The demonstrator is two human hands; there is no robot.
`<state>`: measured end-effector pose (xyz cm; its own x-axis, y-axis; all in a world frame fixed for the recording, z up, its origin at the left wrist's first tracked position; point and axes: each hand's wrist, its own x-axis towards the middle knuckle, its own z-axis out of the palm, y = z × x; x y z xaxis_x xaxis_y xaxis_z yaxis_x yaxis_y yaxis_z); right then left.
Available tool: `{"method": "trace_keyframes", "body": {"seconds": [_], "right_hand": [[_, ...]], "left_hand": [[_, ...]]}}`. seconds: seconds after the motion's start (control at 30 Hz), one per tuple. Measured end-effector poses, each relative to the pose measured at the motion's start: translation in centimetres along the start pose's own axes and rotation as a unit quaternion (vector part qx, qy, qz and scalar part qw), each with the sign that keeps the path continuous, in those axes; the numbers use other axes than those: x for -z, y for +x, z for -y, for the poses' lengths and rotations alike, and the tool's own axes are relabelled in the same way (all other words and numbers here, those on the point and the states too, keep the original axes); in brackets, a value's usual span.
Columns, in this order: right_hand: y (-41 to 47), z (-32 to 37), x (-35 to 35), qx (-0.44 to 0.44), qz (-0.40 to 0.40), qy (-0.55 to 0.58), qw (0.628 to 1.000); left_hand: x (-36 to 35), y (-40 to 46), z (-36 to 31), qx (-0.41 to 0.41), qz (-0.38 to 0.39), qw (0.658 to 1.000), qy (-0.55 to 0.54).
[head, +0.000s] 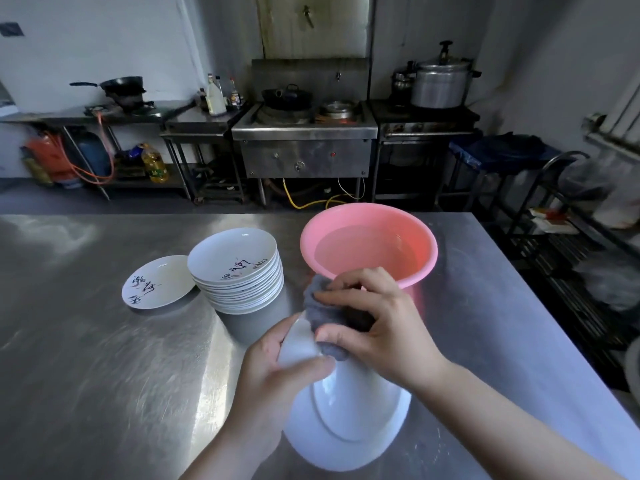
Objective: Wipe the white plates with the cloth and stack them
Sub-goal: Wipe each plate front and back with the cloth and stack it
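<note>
My left hand [277, 372] grips the far rim of a white plate [349, 410], which is tilted with its underside towards me above the table's near edge. My right hand [377, 323] holds a grey cloth [323, 308] bunched against the plate's top edge. A stack of several white plates [239, 271] with dark writing stands further back on the left. One single white plate [157, 282] with writing lies flat to the left of the stack.
A pink basin [367, 220] holding water stands on the steel table [86, 358] just beyond my hands. Behind the table are stoves, woks and a large pot. A dark metal rack stands at the right.
</note>
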<state>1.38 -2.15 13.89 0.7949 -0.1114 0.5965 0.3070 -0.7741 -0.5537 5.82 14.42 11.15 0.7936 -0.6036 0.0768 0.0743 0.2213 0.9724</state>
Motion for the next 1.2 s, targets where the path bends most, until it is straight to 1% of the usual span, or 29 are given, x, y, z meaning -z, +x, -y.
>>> {"method": "trace_keyframes", "body": {"seconds": [0.07,0.1,0.17,0.2,0.23,0.27,0.33,0.37,0.4,0.5,0.6,0.67,0.73,0.77,0.83,0.87,0.9,0.97,1.0,1.1,1.13,1.17,1.2], "right_hand": [[0.3,0.0,0.1,0.026,-0.005,0.010,1.000],[0.3,-0.4,0.3,0.021,-0.021,0.017,0.999],[0.5,-1.1,1.1,-0.039,-0.067,0.037,0.996],[0.4,-1.3,1.2,-0.057,-0.077,0.038,0.995],[0.3,-1.1,1.1,-0.048,-0.076,0.030,0.996],[0.3,-0.6,0.8,-0.012,-0.063,0.019,0.998],[0.5,0.3,0.2,0.065,-0.012,0.023,0.998],[0.7,0.2,0.4,0.073,0.006,0.035,0.997],[1.0,-0.1,0.7,0.065,0.006,0.045,0.997],[1.0,-1.4,1.7,-0.016,-0.046,0.064,0.997],[0.0,-2.5,1.5,-0.096,-0.123,0.087,0.984],[-0.8,-2.4,0.7,-0.127,-0.198,0.068,0.970],[-1.3,-1.6,-0.4,-0.120,-0.252,-0.002,0.960],[-1.5,-1.0,-0.9,-0.087,-0.250,-0.043,0.963],[-1.3,-0.4,-1.2,-0.004,-0.189,-0.082,0.979],[-0.9,-0.4,-1.0,0.008,-0.162,-0.087,0.983],[-0.4,-0.4,-0.7,-0.006,-0.154,-0.088,0.984],[0.4,0.1,-0.7,-0.050,-0.164,-0.088,0.981],[0.5,0.7,-1.0,-0.044,-0.157,-0.095,0.982],[-0.8,1.7,-2.3,0.047,-0.072,-0.104,0.991],[-1.2,1.4,-2.1,0.060,-0.059,-0.103,0.991],[-1.3,0.7,-1.7,0.057,-0.065,-0.106,0.991],[-1.3,0.0,-1.3,0.035,-0.085,-0.110,0.990]], "left_hand": [[-0.1,0.0,-0.3,-0.003,0.006,1.000,0.002],[0.0,0.0,-0.4,-0.002,0.008,1.000,-0.002],[0.2,-0.1,-0.5,0.002,-0.003,1.000,-0.020],[0.3,-0.1,-0.6,0.004,-0.010,1.000,-0.027],[0.3,-0.1,-0.7,0.005,-0.014,0.999,-0.033],[0.3,0.0,-0.7,0.003,-0.014,0.999,-0.037],[0.3,0.0,-0.6,0.001,-0.010,0.999,-0.041],[0.2,0.1,-0.6,0.002,-0.009,0.999,-0.046],[0.2,0.1,-0.7,0.003,-0.011,0.998,-0.056],[0.0,0.4,-1.2,0.005,-0.062,0.995,-0.076],[0.1,1.3,-1.6,-0.001,-0.155,0.979,-0.133],[-0.2,1.9,-1.8,-0.008,-0.170,0.971,-0.168],[-1.0,2.1,-1.9,-0.004,-0.161,0.969,-0.189],[-1.4,2.1,-1.8,0.003,-0.156,0.968,-0.199],[-2.0,2.1,-1.3,0.016,-0.149,0.965,-0.216],[-2.3,2.1,-1.1,0.023,-0.150,0.963,-0.222],[-2.6,2.1,-0.9,0.029,-0.153,0.961,-0.230],[-3.3,2.0,-0.9,0.039,-0.151,0.955,-0.251],[-3.5,2.1,-1.0,0.044,-0.148,0.952,-0.265],[-3.2,2.1,-1.1,0.063,-0.149,0.939,-0.303],[-3.0,2.1,-1.0,0.068,-0.152,0.938,-0.305],[-2.8,2.1,-0.9,0.068,-0.155,0.938,-0.302],[-2.8,2.0,-0.8,0.064,-0.161,0.940,-0.295]]}}
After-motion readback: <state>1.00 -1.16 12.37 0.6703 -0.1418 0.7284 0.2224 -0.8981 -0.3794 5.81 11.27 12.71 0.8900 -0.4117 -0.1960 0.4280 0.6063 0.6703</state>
